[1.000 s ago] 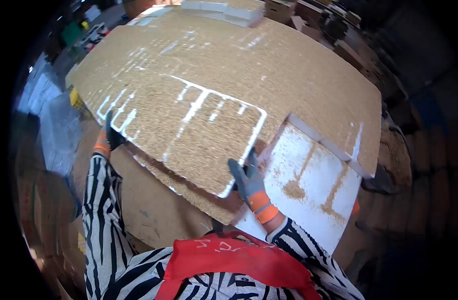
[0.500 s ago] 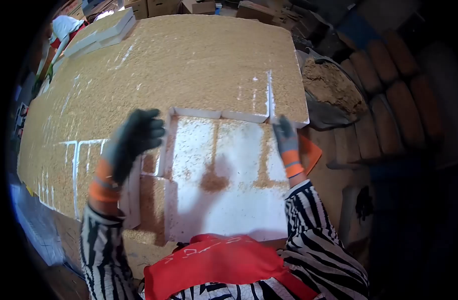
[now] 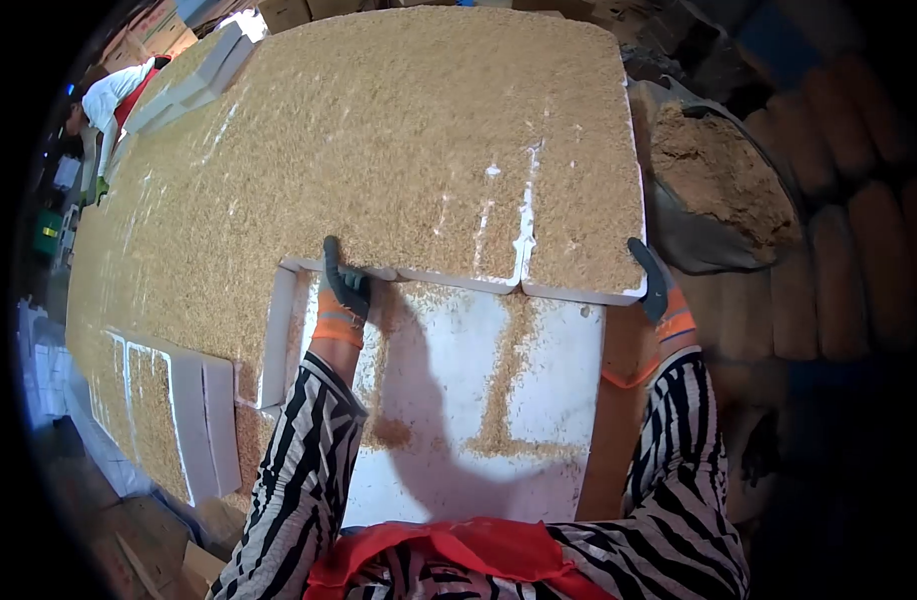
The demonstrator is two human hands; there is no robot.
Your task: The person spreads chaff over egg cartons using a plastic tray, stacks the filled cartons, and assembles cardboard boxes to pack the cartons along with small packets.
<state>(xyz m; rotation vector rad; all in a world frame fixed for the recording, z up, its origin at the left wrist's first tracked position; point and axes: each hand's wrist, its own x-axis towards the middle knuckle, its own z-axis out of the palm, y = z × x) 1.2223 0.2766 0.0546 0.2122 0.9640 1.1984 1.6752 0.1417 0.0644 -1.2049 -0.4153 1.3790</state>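
Observation:
White foam trays (image 3: 459, 282) filled level with light brown, crumbly, sawdust-like material stand packed together before me. My left hand (image 3: 345, 290), in a dark grey glove with an orange cuff, is at the front edge of this block. One digit stretches over the top, while the other fingers curl at the rim. My right hand (image 3: 659, 285), gloved alike, is closed around the front right corner of the block, fingers along its outer side. Between my arms lies a bare white surface (image 3: 459, 360) with scattered crumbs and my shadow on it.
Filled trays (image 3: 201, 420) stand at the left front, and others are stacked at the far left. A person (image 3: 119, 95) in a white top bends there. An open bag of brown material (image 3: 724, 180) and a row of brown blocks (image 3: 834, 270) lie to the right.
My left hand has moved right onto the front edge of the tray block. My right hand has shifted from the edge of the white surface to the block's right corner. The view has shifted.

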